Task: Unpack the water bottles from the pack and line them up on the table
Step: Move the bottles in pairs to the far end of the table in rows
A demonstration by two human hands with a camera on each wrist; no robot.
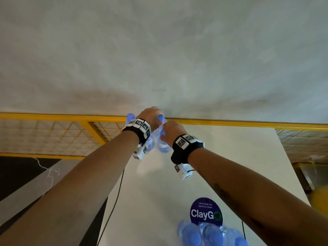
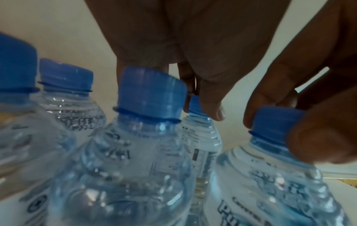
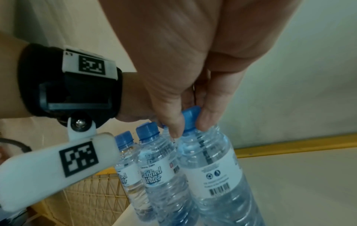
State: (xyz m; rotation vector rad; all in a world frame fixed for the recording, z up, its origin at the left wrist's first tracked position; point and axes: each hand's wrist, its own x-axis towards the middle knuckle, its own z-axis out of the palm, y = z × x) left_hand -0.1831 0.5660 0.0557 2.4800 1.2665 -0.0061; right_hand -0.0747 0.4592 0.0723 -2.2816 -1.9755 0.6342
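The water bottles already unpacked stand upright in a tight cluster point(image 3: 154, 175) at the far left corner of the table point(image 1: 230, 157), close to its far edge and touching or nearly touching one another; each is clear with a blue cap and a white label. The bottle at the right end of the cluster point(image 3: 212, 168) is held by its cap point(image 3: 190, 118): the right hand point(image 1: 173, 130) comes down on it from above, thumb and fingers curled round the cap in a pinch, palm turned downward, wrist bent; whether its base touches the table cannot be told. The left hand point(image 1: 150, 118) reaches over the cluster beside it, its fingers pointing down among the caps; in the left wrist view one fingertip point(image 2: 212, 110) lies against the cap of a farther bottle point(image 2: 201, 137), though whether the hand grips that cap cannot be told. Both forearms stretch forward across the table, converging at the cluster, the two hands nearly touching; each wrist bears a black band with white marker tiles. The remaining pack point(image 1: 209, 235) sits at the near edge of the table, its blue caps showing from above; just beyond it a round dark sticker point(image 1: 204, 210) reading "ClayGo" lies on the tabletop; a yellow mesh railing point(image 1: 53, 135) runs beyond the far edge, against a pale wall.
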